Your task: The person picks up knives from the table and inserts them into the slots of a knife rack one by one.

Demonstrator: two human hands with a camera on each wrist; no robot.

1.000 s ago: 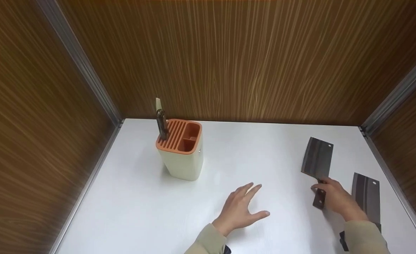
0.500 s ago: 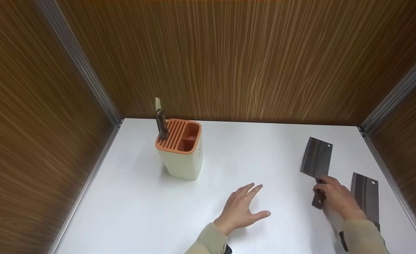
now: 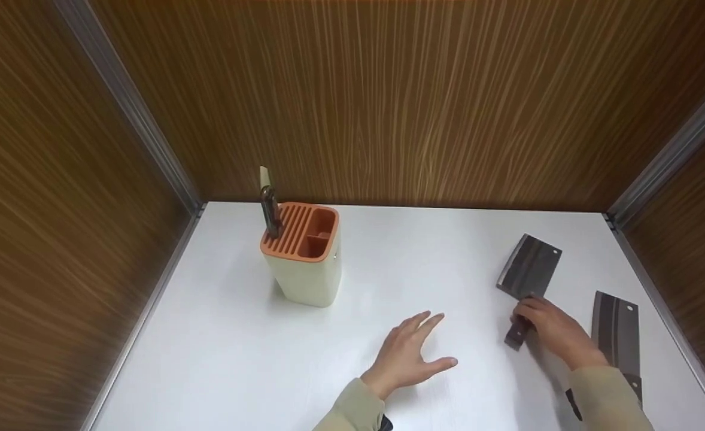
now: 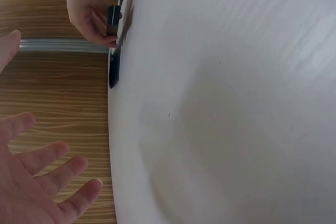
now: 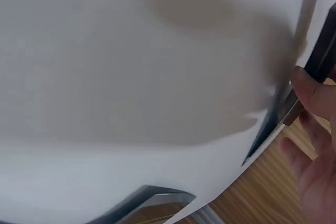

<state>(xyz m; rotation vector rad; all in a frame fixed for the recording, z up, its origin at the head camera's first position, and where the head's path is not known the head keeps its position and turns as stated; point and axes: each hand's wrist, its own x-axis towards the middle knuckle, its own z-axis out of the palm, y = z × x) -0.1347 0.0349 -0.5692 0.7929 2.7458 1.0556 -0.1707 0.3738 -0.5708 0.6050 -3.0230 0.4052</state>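
Note:
My right hand (image 3: 559, 332) grips the dark wooden handle of a cleaver (image 3: 530, 267) at the right of the table. Its wide grey blade points away from me and leans left. In the right wrist view, my thumb and fingers pinch the handle (image 5: 320, 51), whose end stands off the white surface. Whether the blade touches the table I cannot tell. My left hand (image 3: 403, 356) hovers over the front middle of the table, fingers spread, holding nothing. A second cleaver (image 3: 617, 332) lies to the right, its handle partly hidden by my right sleeve.
A cream knife block (image 3: 310, 281) with an orange slotted top stands at the back left. Knives with a dark handle (image 3: 270, 212) and a pale handle (image 3: 264, 177) stand in its left end. Wood-grain panels (image 3: 418, 108) wall the white table at the back and sides.
My right hand has tightened round the cleaver's handle and swung it slightly left, turning the blade. My left hand has stayed in place.

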